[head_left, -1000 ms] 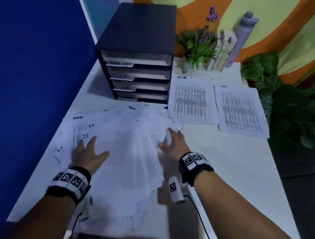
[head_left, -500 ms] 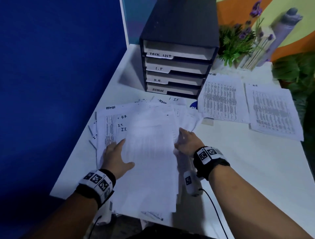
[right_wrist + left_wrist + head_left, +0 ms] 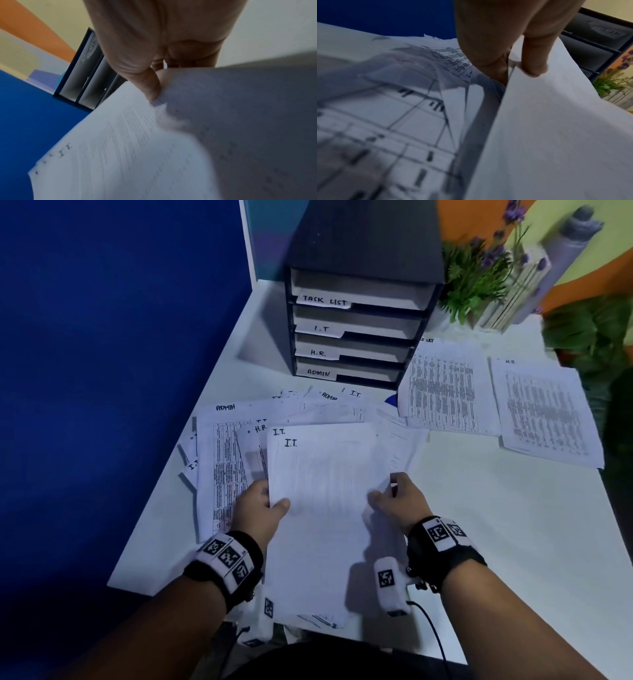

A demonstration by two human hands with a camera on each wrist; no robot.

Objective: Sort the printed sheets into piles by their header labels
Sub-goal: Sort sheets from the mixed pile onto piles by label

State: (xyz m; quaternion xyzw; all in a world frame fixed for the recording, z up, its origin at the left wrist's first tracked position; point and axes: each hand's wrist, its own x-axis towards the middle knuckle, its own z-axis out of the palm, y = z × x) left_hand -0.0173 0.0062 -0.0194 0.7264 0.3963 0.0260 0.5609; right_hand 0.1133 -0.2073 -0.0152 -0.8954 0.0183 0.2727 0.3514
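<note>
White table [image 3: 496, 542] held a black 4-tray sorter [image 3: 359, 313] at far centre, w/ loose sheets [image 3: 239, 440] fanned near it. I.T. sheets [image 3: 325, 491] sat atop, centre: left hand [image 3: 260, 508] pinched left edge, right hand [image 3: 400, 498] pinched right edge.

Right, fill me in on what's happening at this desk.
A person is sorting printed sheets by header. The left hand and right hand each pinch a side edge of a sheet headed I.T., held over a loose heap of unsorted sheets marked ADMIN, H.R. and I.T. Two piles already lie to the right: a task list pile and an H.R. pile. Behind stands a labelled drawer unit. No I.T. pile shows yet.
</note>
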